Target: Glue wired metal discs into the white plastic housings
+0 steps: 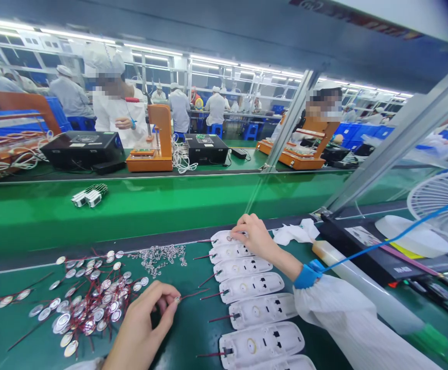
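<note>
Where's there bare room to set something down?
The mat is bare between your left hand and the red wires of the white shells. Beyond the bench edge, the bright green surface is bare right of the white blocks. It's crowded around the wired discs and small clear pieces.

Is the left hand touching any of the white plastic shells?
Apart. The head view shows green tabletop between the left hand and the white shells.

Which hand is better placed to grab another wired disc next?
Left, probably: your left hand is beside the disc pile, though pinching a wired piece; your right hand is at the farthest shell.
</note>
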{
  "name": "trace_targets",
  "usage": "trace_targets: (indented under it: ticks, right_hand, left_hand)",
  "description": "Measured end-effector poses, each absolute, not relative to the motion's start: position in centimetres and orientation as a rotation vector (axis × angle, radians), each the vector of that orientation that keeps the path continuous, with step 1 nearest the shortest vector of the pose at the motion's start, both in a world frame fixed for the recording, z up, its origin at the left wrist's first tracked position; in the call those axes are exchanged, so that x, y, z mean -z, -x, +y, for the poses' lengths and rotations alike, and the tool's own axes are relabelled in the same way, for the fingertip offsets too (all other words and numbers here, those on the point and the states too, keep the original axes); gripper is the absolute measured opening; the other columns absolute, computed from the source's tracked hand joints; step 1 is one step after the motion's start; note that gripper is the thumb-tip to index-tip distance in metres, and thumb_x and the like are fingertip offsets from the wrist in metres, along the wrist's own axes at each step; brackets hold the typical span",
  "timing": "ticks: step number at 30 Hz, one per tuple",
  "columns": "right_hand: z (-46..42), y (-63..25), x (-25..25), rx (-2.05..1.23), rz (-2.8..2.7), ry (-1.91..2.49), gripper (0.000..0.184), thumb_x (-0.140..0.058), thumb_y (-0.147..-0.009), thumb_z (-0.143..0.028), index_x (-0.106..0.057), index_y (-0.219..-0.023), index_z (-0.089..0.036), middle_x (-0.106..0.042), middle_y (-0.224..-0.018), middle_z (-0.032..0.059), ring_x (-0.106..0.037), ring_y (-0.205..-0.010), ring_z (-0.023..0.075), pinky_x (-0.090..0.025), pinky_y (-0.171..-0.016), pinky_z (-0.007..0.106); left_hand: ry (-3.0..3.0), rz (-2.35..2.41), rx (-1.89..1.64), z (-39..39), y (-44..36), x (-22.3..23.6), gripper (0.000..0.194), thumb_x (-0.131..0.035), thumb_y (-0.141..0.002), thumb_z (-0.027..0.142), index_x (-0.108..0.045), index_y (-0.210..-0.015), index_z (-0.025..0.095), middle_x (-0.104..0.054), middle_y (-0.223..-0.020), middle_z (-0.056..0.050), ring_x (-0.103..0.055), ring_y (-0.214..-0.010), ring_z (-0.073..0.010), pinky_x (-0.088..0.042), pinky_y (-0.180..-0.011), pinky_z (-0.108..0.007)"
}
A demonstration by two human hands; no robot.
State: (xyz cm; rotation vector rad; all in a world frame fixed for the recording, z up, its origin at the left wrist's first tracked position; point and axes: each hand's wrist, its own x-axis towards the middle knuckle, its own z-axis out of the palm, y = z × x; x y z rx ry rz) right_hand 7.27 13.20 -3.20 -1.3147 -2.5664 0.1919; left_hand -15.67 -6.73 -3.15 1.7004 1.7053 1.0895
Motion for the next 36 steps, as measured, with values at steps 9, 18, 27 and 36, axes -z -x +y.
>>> trace_targets:
  ticks: [9,18,27,36]
  right_hand:
    - [5.1,-4.4,-2.0,-0.478,-2.519,0.992,0.005,-0.060,-0.083,-0.019,-0.060,-0.088,-0.021,-0.060,-0.091,0.0010,-0.053,-0.087,0.0151,-0.043,-0.080,0.030]
    - [-2.7,-4.0,0.1,-0.513,-2.614,0.546,0.016,-0.046,-0.085,-0.005,-0.052,-0.080,-0.020,-0.056,-0.071,0.0010,-0.051,-0.064,0.0154,-0.040,-0.055,0.025]
    - [-0.1,-6.5,-0.2,-0.458,-2.537,0.605,0.022,-0.037,-0.092,-0.013,-0.053,-0.078,-0.019,-0.054,-0.069,0.0015,-0.049,-0.063,0.0146,-0.040,-0.056,0.025]
    - [7.0,-11.6,1.4,-0.147,-2.500,1.037,0.015,-0.053,-0.084,-0.016,-0.063,-0.073,-0.019,-0.053,-0.080,0.0060,-0.048,-0.076,0.0203,-0.043,-0.066,0.036]
  left_hand:
    - [-1.456,1.628,-1.057,-7.4,13.7,0.7,0.020,-0.051,-0.077,0.038,-0.060,-0.071,0.020,-0.059,-0.063,0.000,-0.053,-0.057,-0.0139,-0.044,-0.055,-0.023]
    - [-1.360,1.604,-0.998,-9.1,11.7,-0.3,0.008,-0.048,-0.073,0.019,-0.055,-0.068,0.018,-0.054,-0.061,0.001,-0.051,-0.057,-0.0124,-0.041,-0.054,-0.021]
    - [-1.970,2.164,-0.623,-9.8,17.0,0.5,0.013,-0.044,-0.083,0.018,-0.057,-0.086,0.020,-0.057,-0.082,-0.004,-0.054,-0.075,-0.0209,-0.044,-0.070,-0.035]
    - [-2.285,2.150,-0.572,-8.6,23.9,3.1,0.034,-0.035,-0.090,0.037,-0.063,-0.079,0.023,-0.060,-0.081,-0.004,-0.056,-0.069,-0.0201,-0.043,-0.065,-0.032]
